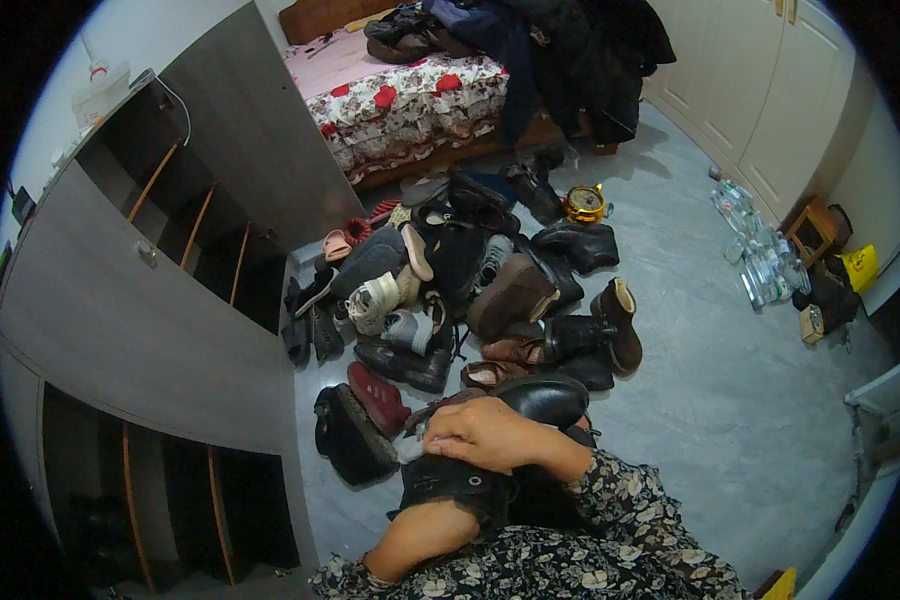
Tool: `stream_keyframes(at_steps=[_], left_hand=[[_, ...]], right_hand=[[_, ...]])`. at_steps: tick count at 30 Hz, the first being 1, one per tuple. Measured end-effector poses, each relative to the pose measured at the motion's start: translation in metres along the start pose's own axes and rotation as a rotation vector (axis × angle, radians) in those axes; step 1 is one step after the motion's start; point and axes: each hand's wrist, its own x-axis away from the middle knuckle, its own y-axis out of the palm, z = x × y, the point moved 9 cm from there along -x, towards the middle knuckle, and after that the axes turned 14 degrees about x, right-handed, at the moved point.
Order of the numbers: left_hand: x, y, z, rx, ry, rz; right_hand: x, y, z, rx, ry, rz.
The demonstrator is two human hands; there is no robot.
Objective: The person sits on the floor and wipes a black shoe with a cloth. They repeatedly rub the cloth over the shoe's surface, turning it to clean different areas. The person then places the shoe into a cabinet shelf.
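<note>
Close before me is a black boot (450, 484) with a metal eyelet on its dark shaft. My left hand (439, 525) goes into or behind this shaft; only the wrist and forearm show, so its fingers are hidden. Across the top of the boot lies my right hand (480, 435), fingers bent around a crumpled whitish cloth or tissue (409, 447). A shiny black shoe toe (544, 399) shows just beyond the right hand; whether it belongs to the same boot is unclear. To the left are a dark red shoe (379, 397) and a black fuzzy-edged shoe (354, 435).
A heap of mixed footwear (450, 270) covers the floor ahead, with a brown boot (621, 322) upright at its right. A grey cabinet (142, 300) with open compartments stands left. Beyond are a bed (405, 97), a gold-coloured round object (586, 204) and plastic bottles (761, 244).
</note>
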Motion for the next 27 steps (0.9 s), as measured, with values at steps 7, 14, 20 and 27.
stream_keyframes(at_steps=[7,14,20,27], left_hand=[[0.006,0.003,-0.017,0.003,-0.141,-0.028],[0.002,0.005,-0.055,-0.064,-0.247,-0.143],[-0.011,-0.022,-0.042,0.05,-0.057,0.051],[-0.011,-0.01,-0.059,0.015,-0.192,-0.138]], right_hand=[[0.014,-0.016,0.004,0.109,0.014,0.186],[0.036,-0.03,0.028,0.286,0.073,0.434],[0.06,-0.044,0.034,0.504,0.126,0.66],[0.083,-0.045,0.029,0.671,0.178,0.731]])
